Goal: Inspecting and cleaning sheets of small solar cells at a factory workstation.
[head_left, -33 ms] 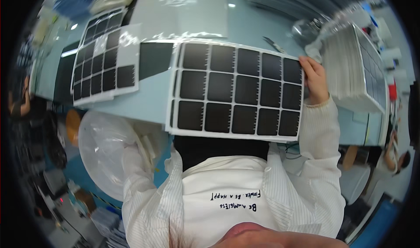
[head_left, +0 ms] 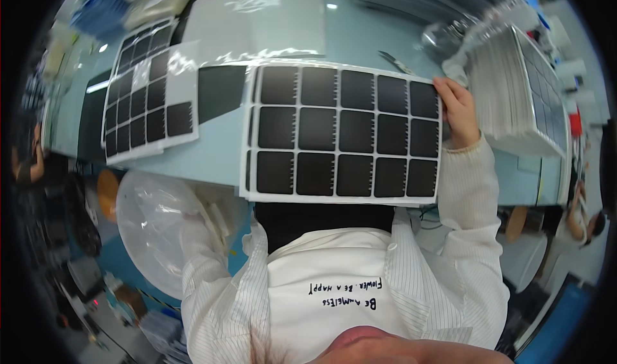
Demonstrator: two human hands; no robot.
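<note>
A stack of white sheets with rows of black rounded squares [head_left: 337, 133] lies in front of me at the table's near edge. My right hand [head_left: 457, 110] grips its upper right edge, fingers on top and curled round the border. My left hand [head_left: 193, 221] is low on the left, at a large translucent plastic bin [head_left: 151, 232]. Its fingers are blurred and mostly hidden there, so their pose and anything in them cannot be made out. Pale material [head_left: 222, 213] shows beside that hand, between bin and table.
More black-square sheets [head_left: 138, 107] lie at the left, some squares gone from one. Clear plastic film [head_left: 257, 23] covers the back. A small knife or snips [head_left: 395, 62] lies beyond the stack. At the right stands a tall stack of sheets [head_left: 504, 88]. People sit at both sides.
The whole view has shifted slightly, with the table and sheets a little further left. My right hand keeps the same hold on the stack's edge, and my left stays at the bin.
</note>
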